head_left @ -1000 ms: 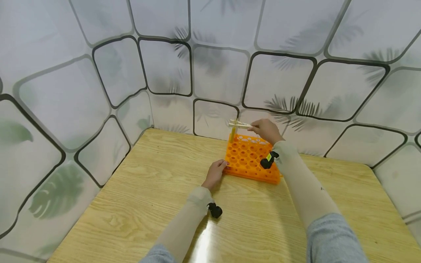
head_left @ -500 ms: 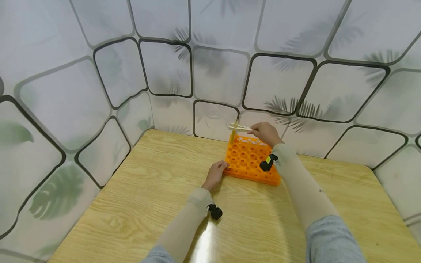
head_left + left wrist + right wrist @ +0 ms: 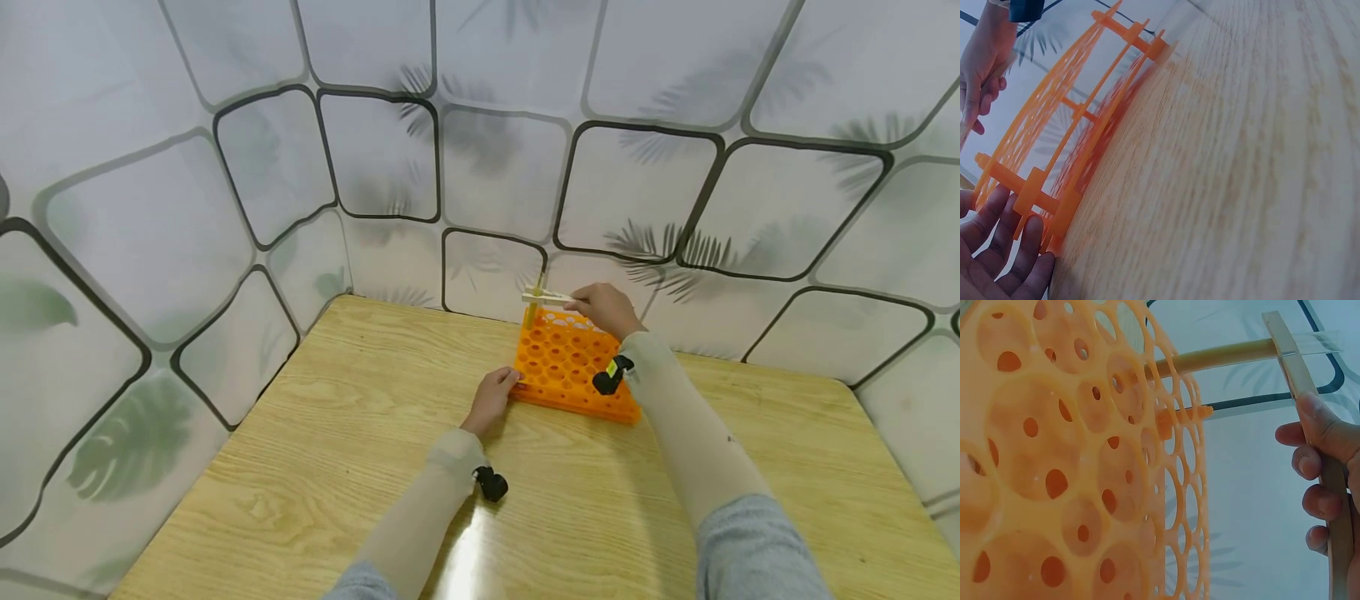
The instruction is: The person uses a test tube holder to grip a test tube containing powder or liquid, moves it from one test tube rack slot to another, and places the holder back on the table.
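An orange test tube rack stands on the table near the back wall. At its near left corner my left hand grips it; the left wrist view has the fingers around the end post. My right hand holds a wooden test tube clamp by its handle. The clamp's tips grip a glass tube of yellow liquid near its upper, clear end. The tube's lower end sits in a hole at the rack's back left, with that end hidden inside.
The wood-grain table stretches out around the rack. A wall covering with dark outlines and leaf prints rises close behind the rack and along the left. Black wrist cameras sit on both forearms.
My right hand, the clamp and the tube have moved slightly down, so the tube stands lower in the rack. The left hand stays on the rack's corner.
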{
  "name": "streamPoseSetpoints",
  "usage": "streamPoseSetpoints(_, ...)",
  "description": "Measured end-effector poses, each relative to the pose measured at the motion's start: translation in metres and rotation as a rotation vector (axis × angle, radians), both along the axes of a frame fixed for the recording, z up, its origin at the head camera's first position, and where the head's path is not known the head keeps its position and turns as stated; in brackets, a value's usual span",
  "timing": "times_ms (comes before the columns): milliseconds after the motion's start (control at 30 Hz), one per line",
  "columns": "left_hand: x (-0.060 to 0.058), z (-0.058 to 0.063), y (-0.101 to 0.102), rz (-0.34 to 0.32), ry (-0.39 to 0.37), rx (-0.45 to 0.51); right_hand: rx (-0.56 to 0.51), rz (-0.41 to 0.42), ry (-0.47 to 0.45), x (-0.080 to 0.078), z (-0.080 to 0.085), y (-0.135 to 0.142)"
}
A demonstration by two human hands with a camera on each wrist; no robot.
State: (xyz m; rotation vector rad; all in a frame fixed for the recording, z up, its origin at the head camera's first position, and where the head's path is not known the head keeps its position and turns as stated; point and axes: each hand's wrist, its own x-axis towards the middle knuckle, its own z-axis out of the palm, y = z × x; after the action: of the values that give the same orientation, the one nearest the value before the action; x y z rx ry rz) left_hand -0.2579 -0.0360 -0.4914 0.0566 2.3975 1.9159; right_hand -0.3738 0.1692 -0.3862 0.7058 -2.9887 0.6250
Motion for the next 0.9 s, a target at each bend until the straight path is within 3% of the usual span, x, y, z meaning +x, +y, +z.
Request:
streamPoseSetpoints(200, 0.001, 0.001, 0.000, 0.002, -0.009, 0.012, 0.005, -0.005, -0.006, 0.000, -0.001, -0.001)
streamPoseSetpoints(433, 0.000, -0.002, 0.000, -0.013, 0.015, 0.021, 0.001, -0.037, -0.079, 0.001, -0.003, 0.000)
streamPoseSetpoints(900, -0.001, -0.001, 0.000, -0.007, 0.001, 0.030, 0.002, 0.019, -0.026, -0.001, -0.012, 0.000)
